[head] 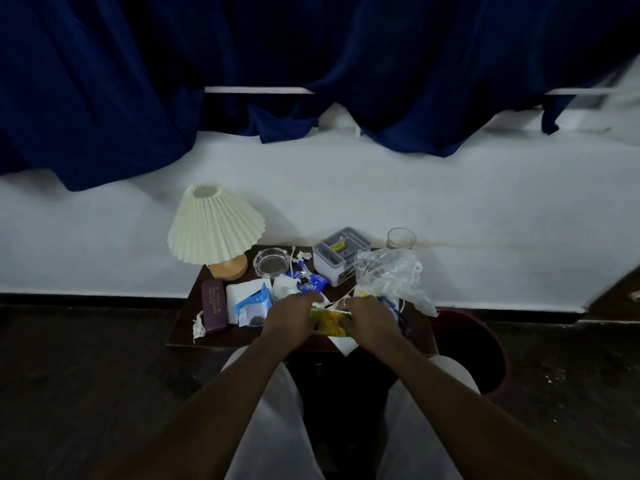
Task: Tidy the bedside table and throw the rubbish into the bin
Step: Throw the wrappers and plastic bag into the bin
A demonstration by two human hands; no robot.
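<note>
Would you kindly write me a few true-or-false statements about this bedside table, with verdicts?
1. Both the left hand and the right hand grip the yellow packet. True.
2. The lamp stands at the right end of the table. False: it stands at the left back corner.
3. The ashtray sits just right of the lamp's base. True.
4. The bin stands left of the table. False: it is on the floor to the right.
5. The clear bag lies in the bin. False: it rests on the table, in front of the glass.
</note>
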